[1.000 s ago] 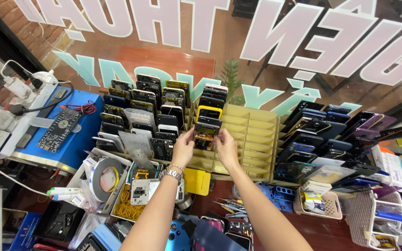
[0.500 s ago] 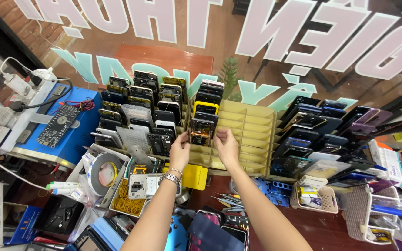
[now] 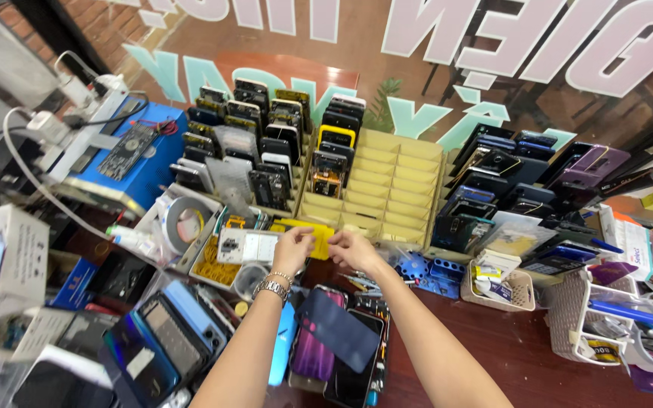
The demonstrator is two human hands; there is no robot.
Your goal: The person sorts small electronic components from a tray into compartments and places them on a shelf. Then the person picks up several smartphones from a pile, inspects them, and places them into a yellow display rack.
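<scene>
Hands meet low over the bench: left hand [image 3: 293, 246] and right hand [image 3: 351, 251] both pinch a small yellow box [image 3: 305, 230] sitting between them, just in front of the wooden slotted rack [image 3: 398, 189] full of phones [image 3: 266, 143].

Both forearms reach forward from the bottom edge and converge. The left hand [image 3: 293, 248], a metal watch at its wrist, has its fingers curled and pinched. The right hand [image 3: 351, 250] sits just beside it, fingers likewise bent inward.
</scene>
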